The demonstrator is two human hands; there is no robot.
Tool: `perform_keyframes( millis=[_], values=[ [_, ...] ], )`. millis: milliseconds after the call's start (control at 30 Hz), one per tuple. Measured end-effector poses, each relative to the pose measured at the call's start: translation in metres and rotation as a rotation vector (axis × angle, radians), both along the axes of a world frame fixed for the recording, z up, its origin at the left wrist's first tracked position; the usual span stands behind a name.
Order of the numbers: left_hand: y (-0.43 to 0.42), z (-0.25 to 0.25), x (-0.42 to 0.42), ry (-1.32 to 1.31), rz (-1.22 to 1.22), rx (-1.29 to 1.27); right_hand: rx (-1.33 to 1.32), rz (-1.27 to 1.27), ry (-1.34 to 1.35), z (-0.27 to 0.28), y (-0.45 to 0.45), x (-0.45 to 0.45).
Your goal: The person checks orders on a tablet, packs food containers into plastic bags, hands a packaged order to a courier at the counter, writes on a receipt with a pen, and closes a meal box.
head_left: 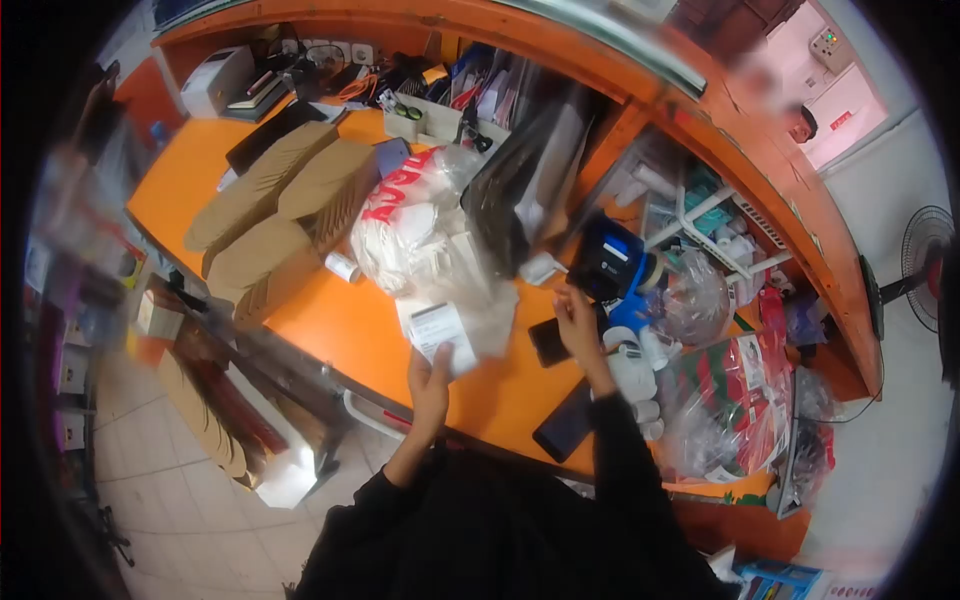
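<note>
My left hand (430,388) pinches a white printed label (440,335) between thumb and fingers, at the near edge of a clear plastic bag. The bag (420,225) has red lettering and holds white items. To the right, my right hand (578,325) is raised over the desk with its fingers curled together; whether anything small is in them I cannot make out. A dark phone (549,342) lies just left of that hand, and a larger dark device (565,425) lies closer to me. Beyond the fingertips is a black-and-blue machine (608,258).
Stacks of brown cardboard pieces (260,190) cover the left of the orange desk (335,335). A small white roll (342,266) lies beside them. White bottles (632,375) and a plastic-wrapped red-and-green bundle (725,405) stand at right. An open carton (285,475) is below the desk.
</note>
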State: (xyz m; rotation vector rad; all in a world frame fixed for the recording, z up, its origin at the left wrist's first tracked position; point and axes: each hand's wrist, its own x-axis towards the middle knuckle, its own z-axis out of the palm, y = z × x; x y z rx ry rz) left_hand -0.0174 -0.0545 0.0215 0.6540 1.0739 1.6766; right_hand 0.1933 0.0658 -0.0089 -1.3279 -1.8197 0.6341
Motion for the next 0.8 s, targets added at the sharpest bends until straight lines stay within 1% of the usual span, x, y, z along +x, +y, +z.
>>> perform_keyframes(
  millis=[67,133,167,200,233,267,300,333,367,400,433,500,533,567,600,633,700,733,800],
  values=[
    [0.003,-0.005,0.002,0.003,-0.042,-0.005,0.053,-0.002,-0.012,-0.002,0.048,-0.009],
    [0.006,-0.009,0.005,0.028,-0.061,0.025,-0.056,-0.094,-0.536,-0.008,0.081,-0.016],
    [0.007,-0.010,0.006,0.051,-0.081,0.042,-0.046,-0.087,-0.536,-0.013,0.090,-0.015],
    [0.007,-0.009,0.005,-0.013,-0.109,-0.006,-0.191,-0.002,-0.355,-0.008,0.093,-0.016],
    [0.007,-0.010,0.002,-0.014,-0.096,-0.003,-0.336,0.085,-0.174,-0.005,0.094,-0.020],
    [0.006,-0.011,0.000,-0.070,-0.071,-0.047,-0.278,0.093,-0.194,-0.002,0.090,-0.017],
    [0.006,-0.013,-0.001,-0.129,-0.047,-0.095,-0.281,0.104,-0.201,0.014,0.080,-0.018],
    [0.005,-0.015,-0.002,-0.134,-0.039,-0.104,-0.201,0.160,-0.109,0.026,0.069,-0.017],
    [0.005,-0.017,-0.003,-0.078,-0.054,-0.097,-0.122,0.209,-0.016,0.037,0.055,-0.015],
    [0.007,-0.019,-0.002,-0.024,-0.072,-0.087,-0.084,0.220,0.126,0.050,0.038,-0.016],
    [0.009,-0.021,0.001,-0.032,-0.076,-0.092,-0.043,0.228,0.267,0.062,0.019,-0.016],
    [0.011,-0.029,0.012,-0.009,-0.163,-0.101,-0.360,0.234,0.571,0.073,-0.028,-0.015],
    [0.013,-0.036,0.019,0.055,-0.221,-0.058,-0.368,0.220,0.570,0.082,-0.046,-0.020],
    [0.013,-0.039,0.025,0.051,-0.232,-0.069,-0.287,0.261,0.352,0.091,-0.062,-0.028],
    [0.013,-0.040,0.033,-0.007,-0.223,-0.030,-0.208,0.302,0.133,0.093,-0.074,-0.030],
    [0.014,-0.032,0.038,-0.064,-0.212,0.009,-0.218,0.293,0.134,0.087,-0.084,-0.028],
    [0.015,-0.013,0.042,-0.099,-0.207,0.037,-0.353,0.204,0.325,0.073,-0.099,-0.024],
    [0.016,-0.006,0.042,-0.062,-0.233,0.037,-0.417,0.158,0.421,0.069,-0.105,-0.022],
    [0.014,-0.001,0.042,0.005,-0.264,0.053,-0.383,0.139,0.437,0.068,-0.114,-0.018]
  ],
)
